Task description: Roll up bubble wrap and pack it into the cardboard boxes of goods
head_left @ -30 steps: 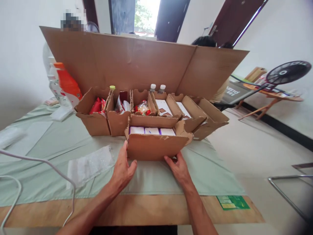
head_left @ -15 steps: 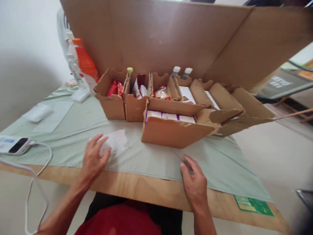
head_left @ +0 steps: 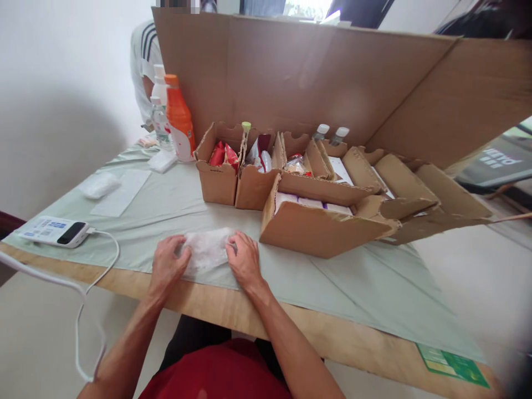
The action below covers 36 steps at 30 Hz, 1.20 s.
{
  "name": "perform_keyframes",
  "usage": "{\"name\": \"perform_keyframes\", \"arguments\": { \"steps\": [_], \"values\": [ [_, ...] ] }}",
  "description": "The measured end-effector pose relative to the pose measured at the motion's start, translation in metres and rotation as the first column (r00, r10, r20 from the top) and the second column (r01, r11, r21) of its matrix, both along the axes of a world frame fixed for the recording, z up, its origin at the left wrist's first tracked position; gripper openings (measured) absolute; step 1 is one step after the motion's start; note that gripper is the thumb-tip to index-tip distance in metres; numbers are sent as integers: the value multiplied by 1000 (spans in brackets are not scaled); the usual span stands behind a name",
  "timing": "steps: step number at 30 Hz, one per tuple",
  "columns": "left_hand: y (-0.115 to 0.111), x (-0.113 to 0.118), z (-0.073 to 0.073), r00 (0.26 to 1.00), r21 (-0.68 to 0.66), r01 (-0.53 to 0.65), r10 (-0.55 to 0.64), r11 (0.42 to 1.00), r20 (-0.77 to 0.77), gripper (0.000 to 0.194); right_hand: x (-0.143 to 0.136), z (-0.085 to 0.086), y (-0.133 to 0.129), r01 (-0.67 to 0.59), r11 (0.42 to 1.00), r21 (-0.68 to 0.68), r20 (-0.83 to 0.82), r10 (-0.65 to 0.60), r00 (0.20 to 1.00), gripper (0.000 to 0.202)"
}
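A crinkled, translucent sheet of plastic wrap point(head_left: 208, 249), perhaps bubble wrap, lies on the pale green cloth in front of me. My left hand point(head_left: 168, 263) is closed on its left edge, with thumb and fingers curled together. At the opposite edge, my right hand point(head_left: 245, 259) pinches the sheet between thumb and fingers. The fingertips of both hands are partly hidden. Just beyond my right hand stands a cardboard box point(head_left: 320, 233) holding several white and purple packs.
Behind stands a row of open cardboard bins point(head_left: 218, 185) with snack packets, backed by a tall cardboard panel point(head_left: 299, 83). An orange bottle point(head_left: 179, 119) is at the back left. A white power bank point(head_left: 54, 231) with a cable lies left. Another person's sleeve point(head_left: 147, 47) shows behind.
My right hand has moved left from the bare cloth to the sheet's right edge. My left hand has closed on its left edge. The view has shifted.
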<state>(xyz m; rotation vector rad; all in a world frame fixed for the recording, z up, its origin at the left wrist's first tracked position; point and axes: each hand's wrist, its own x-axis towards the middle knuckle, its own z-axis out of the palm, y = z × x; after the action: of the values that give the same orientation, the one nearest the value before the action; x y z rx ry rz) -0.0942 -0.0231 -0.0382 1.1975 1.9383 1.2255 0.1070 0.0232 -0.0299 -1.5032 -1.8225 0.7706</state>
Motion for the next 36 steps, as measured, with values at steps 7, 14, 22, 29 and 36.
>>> {"name": "perform_keyframes", "arguments": {
  "steps": [7, 14, 22, 29, 36],
  "values": [
    [-8, 8, 19, 830, -98, 232, -145, 968, 538, 74, 71, 34, -77, 231, 972, -37, -480, -220, 849, 20],
    [-22, 45, 24, 438, -100, 542, -179, 835, 881, 101, 103, 46, -94, 433, 901, -21, -532, -377, 759, 19],
    [-48, 82, 23, 689, -141, 683, -567, 717, 452, 53, 133, 46, -104, 552, 834, -4, -576, -453, 680, 24],
    [-14, 88, 33, 803, -261, 595, -565, 760, 189, 63, 177, 21, -115, 720, 694, 5, -398, -659, 638, 48],
    [-11, 103, 6, 627, -35, 547, -436, 837, -645, 47, 228, -23, -142, 626, 712, 317, 103, -682, 724, 53]
  ]
}}
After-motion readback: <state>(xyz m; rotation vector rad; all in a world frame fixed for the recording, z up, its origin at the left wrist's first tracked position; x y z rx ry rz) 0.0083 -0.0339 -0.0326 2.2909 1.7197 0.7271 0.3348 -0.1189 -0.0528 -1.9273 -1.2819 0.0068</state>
